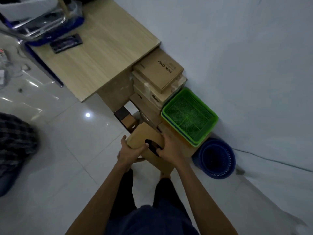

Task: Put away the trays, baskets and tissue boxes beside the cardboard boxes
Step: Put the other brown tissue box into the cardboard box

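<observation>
Here, in the head view, a brown tissue box (144,133) sits between both hands, low in front of the person and just beside the foot of the stacked cardboard boxes (159,72). The left hand (131,151) grips the box's near-left corner: its fingers curl round the edge, and the thumb lies across the top face, reaching toward the dark oval slot. The right hand (171,149) grips the opposite side, fingers pressed together over the far-right edge and thumb resting at the slot's rim (the fingertips themselves are hidden behind the box). Whether the box rests on the floor or hangs just above it cannot be told.

The floor (71,150) is glossy white tile reflecting a ceiling light; a pale wall (237,48) runs along the right. A light wooden desk (101,53) stands beyond the hands, with a dark packet (66,43) lying on it. The cardboard boxes are piled against the desk's side, by the wall. Touching that pile, a green tray (189,114) with a perforated base tops a nested stack of trays (blue and orange rims show beneath). A round blue basket (215,158) stands on the floor just beside the trays, against the wall. Plaid cloth (15,141) shows at the left edge.

The tissue box is plain kraft cardboard, oblong, unprinted on its visible faces, with one black oval opening.
</observation>
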